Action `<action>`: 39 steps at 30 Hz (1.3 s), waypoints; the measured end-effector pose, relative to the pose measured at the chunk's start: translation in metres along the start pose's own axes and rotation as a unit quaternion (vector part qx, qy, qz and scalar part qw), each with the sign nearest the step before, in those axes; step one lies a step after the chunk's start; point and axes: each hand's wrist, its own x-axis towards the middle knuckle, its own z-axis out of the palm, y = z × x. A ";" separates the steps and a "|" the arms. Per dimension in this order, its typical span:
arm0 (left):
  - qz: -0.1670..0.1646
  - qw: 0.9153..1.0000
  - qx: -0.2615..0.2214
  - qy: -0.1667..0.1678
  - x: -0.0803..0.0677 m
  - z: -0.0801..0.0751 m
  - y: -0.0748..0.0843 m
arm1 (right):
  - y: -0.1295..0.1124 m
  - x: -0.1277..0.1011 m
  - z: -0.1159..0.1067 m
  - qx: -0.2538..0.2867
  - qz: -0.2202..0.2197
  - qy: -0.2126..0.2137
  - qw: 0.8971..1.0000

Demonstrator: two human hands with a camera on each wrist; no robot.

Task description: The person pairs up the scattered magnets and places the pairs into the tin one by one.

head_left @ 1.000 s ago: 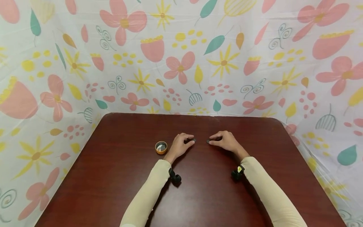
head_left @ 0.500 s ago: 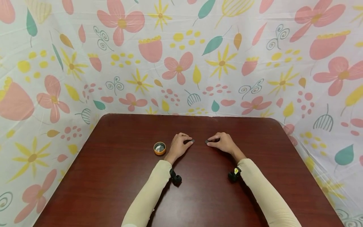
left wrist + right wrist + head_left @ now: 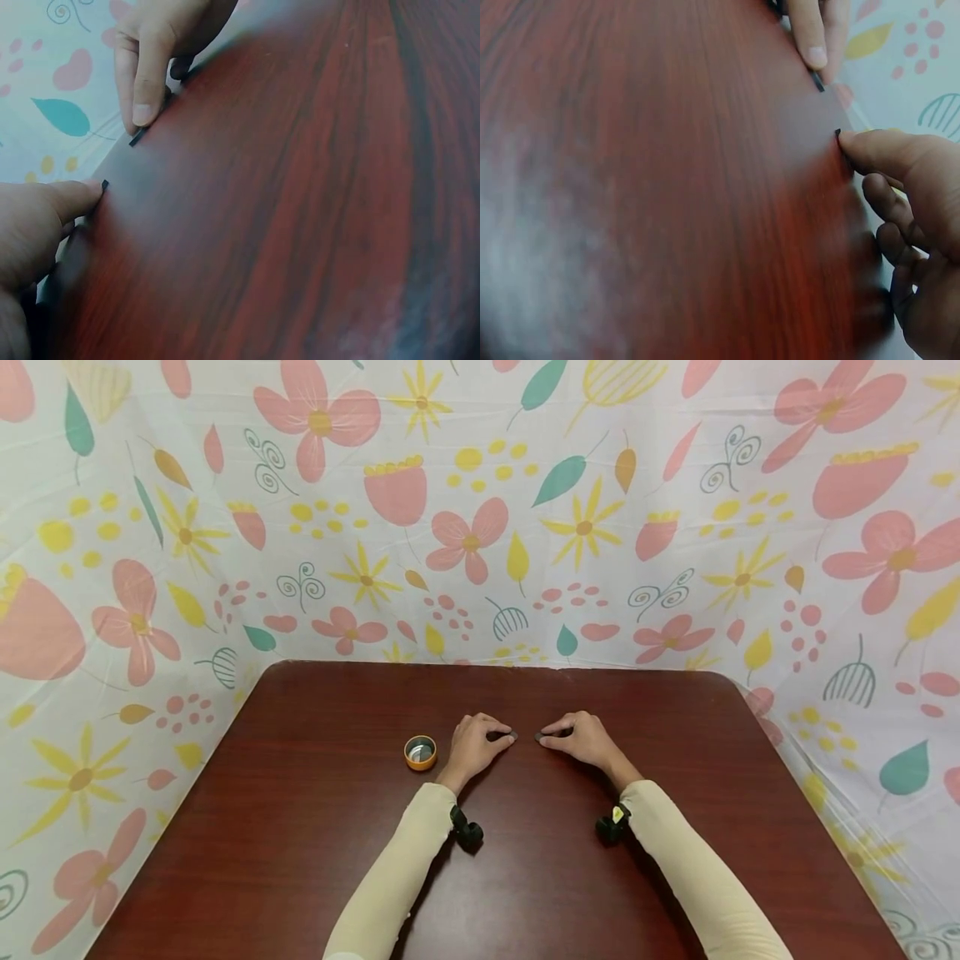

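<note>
Between the two hands, bench centre: small dark pieces drawn closer together.

Left hand (image 3: 474, 745) has its fingertip pressed on a thin dark piece (image 3: 510, 737); right hand (image 3: 583, 738) does the same on a second dark piece (image 3: 540, 737). Fingers loosely curled, pinning rather than clasping, each piece flat on the bench (image 3: 315, 827) under the tip. Since a second ago the right hand has slid toward 9 o'clock, so the gap has narrowed; pieces near, not touching. Orange cap (image 3: 421, 752) sits at 9 o'clock of the left hand, untouched.
</note>
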 end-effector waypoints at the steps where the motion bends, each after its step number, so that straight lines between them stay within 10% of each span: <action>1: 0.000 1.000 0.000 0.000 0.000 0.000 0.001 | 0.000 0.000 0.000 -0.003 -0.001 0.000 1.000; 28: 0.002 0.999 -0.002 -0.046 0.003 0.001 0.012 | -0.014 0.006 0.010 -0.023 -0.033 -0.014 0.999; 39: 0.032 0.992 -0.115 -0.048 -0.015 -0.027 0.010 | -0.009 0.003 -0.003 -0.026 -0.040 -0.008 0.999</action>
